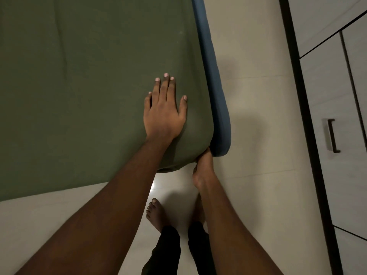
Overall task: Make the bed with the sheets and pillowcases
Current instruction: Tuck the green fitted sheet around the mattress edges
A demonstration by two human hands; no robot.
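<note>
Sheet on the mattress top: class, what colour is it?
The sheet is plain dark olive green, clearest in the head view.

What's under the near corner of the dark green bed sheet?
The right hand reaches under that corner of the dark green bed sheet, fingertips hidden. A blue padded bed edge shows beside it. Whatever lies beneath the rest is covered; left hand lies flat on top.

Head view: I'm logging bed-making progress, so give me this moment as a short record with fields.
sheet: green sheet spread smooth, drawn round the near corner
left hand: flat, fingers straight, pressing on the sheet near that corner
right hand: at the corner's underside, fingers hidden, grip unclear
bed edge: blue, showing beside the sheet
</note>
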